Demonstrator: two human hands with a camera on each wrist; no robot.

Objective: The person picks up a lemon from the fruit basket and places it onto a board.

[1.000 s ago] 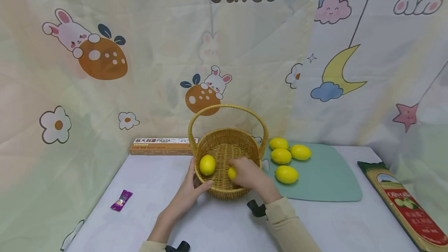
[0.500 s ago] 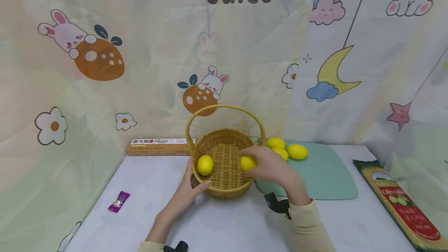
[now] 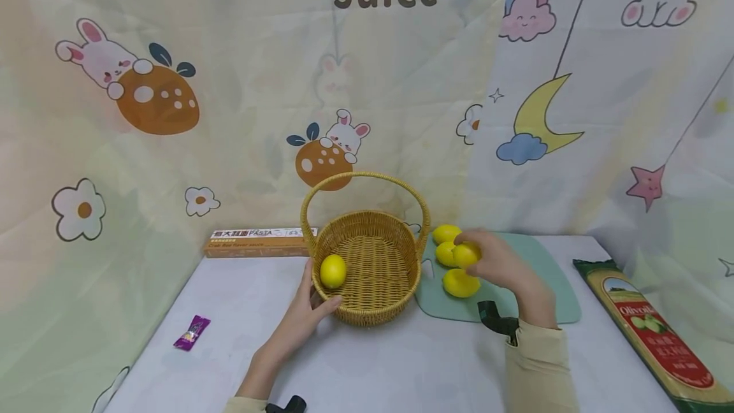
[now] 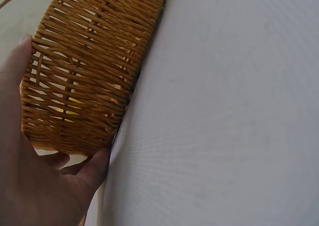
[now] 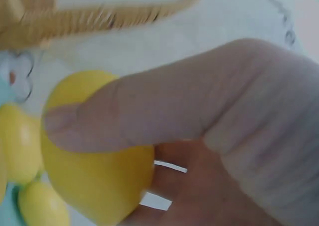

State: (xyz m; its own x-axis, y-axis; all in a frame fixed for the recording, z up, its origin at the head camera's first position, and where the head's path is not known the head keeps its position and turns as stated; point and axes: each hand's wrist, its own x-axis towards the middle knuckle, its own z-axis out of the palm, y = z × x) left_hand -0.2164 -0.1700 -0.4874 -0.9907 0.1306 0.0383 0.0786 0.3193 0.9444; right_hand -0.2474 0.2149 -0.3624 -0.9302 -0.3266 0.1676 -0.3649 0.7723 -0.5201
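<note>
My left hand [image 3: 305,303] grips the wicker basket [image 3: 373,317] by its left side, thumb up at the rim; the left wrist view shows its woven wall [image 4: 84,71] close against the hand. One lemon [image 3: 333,271] lies inside the basket, at the left. To the right of it, my right hand [image 3: 504,263] pinches another lemon [image 5: 99,176] between thumb and fingers, over the green board [image 3: 539,273]. Beside that held lemon, further lemons [image 3: 461,283] rest on the board's left part. The hand hides some of the board behind it.
A pasta box [image 3: 258,244] lies at the back left against the printed cloth [image 3: 246,113]. A small purple wrapped packet [image 3: 192,333] is on the white table [image 3: 367,375] at the left. A long green-and-red package [image 3: 654,330] lies along the right edge. The basket's tall handle [image 3: 367,174] arches upward.
My right hand has lifted a lemon out of the basket and carried it right, over the board. My left hand keeps its hold on the basket. The head view has shifted slightly.
</note>
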